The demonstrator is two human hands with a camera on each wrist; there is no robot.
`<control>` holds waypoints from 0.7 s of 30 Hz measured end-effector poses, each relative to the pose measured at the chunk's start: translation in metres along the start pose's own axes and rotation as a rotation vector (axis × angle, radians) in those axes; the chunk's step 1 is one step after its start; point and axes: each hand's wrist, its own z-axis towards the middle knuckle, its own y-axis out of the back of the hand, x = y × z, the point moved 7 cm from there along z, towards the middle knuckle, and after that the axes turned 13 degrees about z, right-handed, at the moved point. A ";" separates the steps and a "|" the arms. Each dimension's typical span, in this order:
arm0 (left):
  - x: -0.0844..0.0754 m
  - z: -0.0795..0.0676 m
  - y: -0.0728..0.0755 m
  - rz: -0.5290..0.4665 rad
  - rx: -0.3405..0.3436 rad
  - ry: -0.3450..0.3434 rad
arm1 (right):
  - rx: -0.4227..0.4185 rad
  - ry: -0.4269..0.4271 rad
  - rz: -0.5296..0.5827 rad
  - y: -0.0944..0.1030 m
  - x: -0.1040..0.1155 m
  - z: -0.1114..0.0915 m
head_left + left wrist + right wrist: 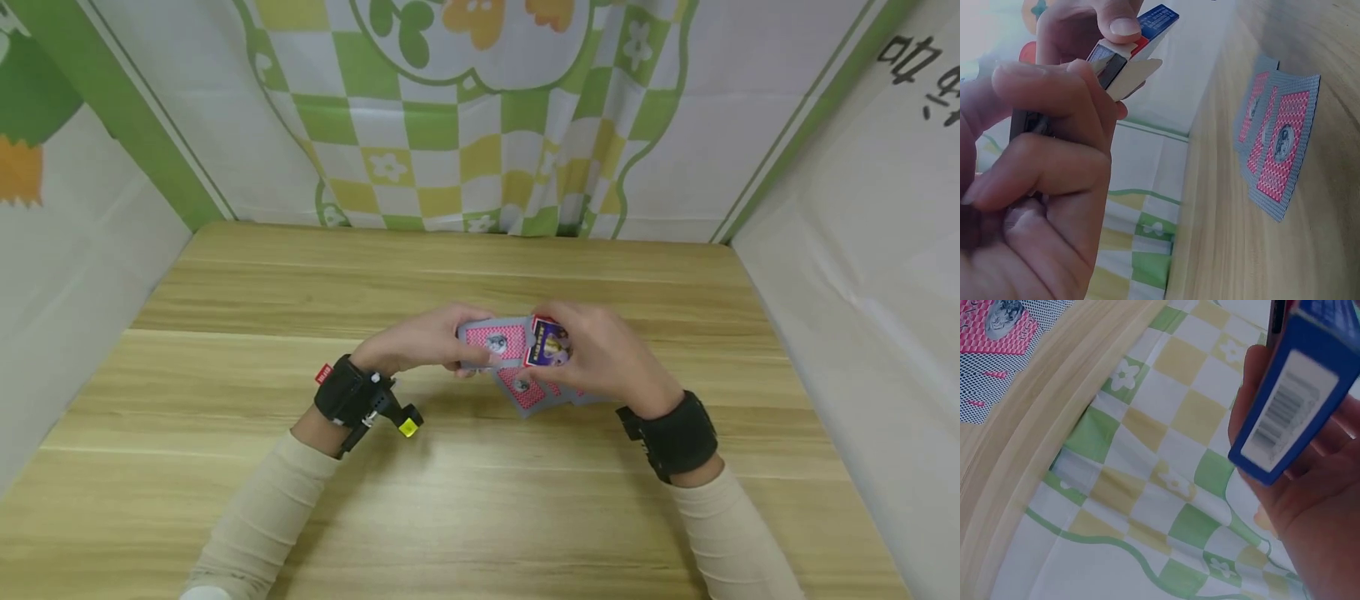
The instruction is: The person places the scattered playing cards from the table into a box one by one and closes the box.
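Over the middle of the table, the left hand grips a deck of playing cards, red-patterned backs facing up. The right hand holds a small card box by its sides, its purple printed face up. The deck's right end meets the box's end in the head view. In the left wrist view, the box has its flaps spread open towards the left hand. A barcode marks the blue end of the box in the right wrist view. Several loose cards lie overlapping, backs up, on the table below the hands.
The wooden table reaches back to a checked green and yellow curtain. White cloth walls stand at both sides. Each wrist wears a black strap; a camera mount sticks out from the left one.
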 end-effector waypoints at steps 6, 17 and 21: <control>0.000 0.002 -0.004 -0.028 0.020 -0.011 | 0.030 0.014 0.052 -0.001 0.002 -0.001; 0.004 0.013 -0.007 -0.230 -0.149 0.021 | -0.044 -0.041 0.068 0.007 -0.006 -0.006; 0.006 0.017 -0.007 -0.253 -0.201 -0.002 | -0.077 -0.038 0.074 0.014 -0.009 -0.016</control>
